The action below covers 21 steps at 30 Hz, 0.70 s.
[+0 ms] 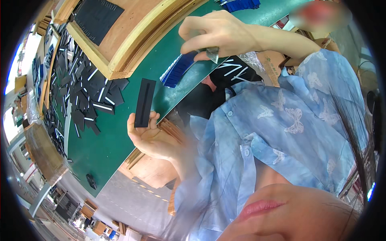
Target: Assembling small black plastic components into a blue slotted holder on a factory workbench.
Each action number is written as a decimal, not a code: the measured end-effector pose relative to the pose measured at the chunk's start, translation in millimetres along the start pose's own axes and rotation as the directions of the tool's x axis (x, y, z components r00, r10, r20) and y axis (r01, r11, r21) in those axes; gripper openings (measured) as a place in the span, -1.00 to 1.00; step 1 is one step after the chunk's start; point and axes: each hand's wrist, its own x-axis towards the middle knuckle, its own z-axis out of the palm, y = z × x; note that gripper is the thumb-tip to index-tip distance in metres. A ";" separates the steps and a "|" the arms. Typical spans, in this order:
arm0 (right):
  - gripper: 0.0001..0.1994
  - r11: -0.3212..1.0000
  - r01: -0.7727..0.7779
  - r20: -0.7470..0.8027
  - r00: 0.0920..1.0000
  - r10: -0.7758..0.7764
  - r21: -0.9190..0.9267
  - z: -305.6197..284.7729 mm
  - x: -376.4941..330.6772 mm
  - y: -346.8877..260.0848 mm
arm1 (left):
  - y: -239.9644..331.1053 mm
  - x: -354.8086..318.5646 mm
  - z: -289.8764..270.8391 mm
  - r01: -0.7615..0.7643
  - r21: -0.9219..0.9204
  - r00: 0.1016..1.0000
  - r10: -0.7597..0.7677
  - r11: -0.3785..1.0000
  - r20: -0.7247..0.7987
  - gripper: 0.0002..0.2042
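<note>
Nearest, the left hand (150, 134) lies palm up at the edge of the green table (108, 148), its fingers curled around the lower end of one black strip (144, 102). The strip stands upright out of the grip, flat and long, with a groove down its middle, and its upper end reaches over the table.

Just beyond it, one heap of black pieces (86, 94) spreads across the table to the left; they overlap too much to count, and several show white edges. One small black object (91, 180) lies alone near the table's lower corner.

Farther up, one stack of blue strips (179, 70) rests on the table. The right hand (215, 34) hovers just above this stack, fingers bent, thumb and forefinger pinching one small grey piece (212, 53); what it is cannot be told.

Beyond, one wooden frame (128, 38) sits on the table, with one black sheet (98, 16) lying on its board. A second bundle of blue strips (241, 4) shows at the top edge.
</note>
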 end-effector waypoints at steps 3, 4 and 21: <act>-0.66 0.978 0.202 -0.056 0.977 -0.205 -0.058 -14.1 10.5 -5.9 | -1.2 2.7 -2.8 -0.016 0.001 1.000 0.016 1.000 0.018 -0.48; -0.66 0.957 0.282 -0.082 0.954 -0.287 -0.066 -19.5 14.4 -9.7 | -0.1 2.6 -1.1 -0.018 0.000 1.000 0.018 1.000 0.015 -0.48; -0.64 0.889 -0.026 -0.061 0.996 0.061 0.456 -29.2 15.8 -26.0 | 9.7 -11.4 31.1 0.167 -0.064 0.926 -0.134 0.984 0.352 -0.30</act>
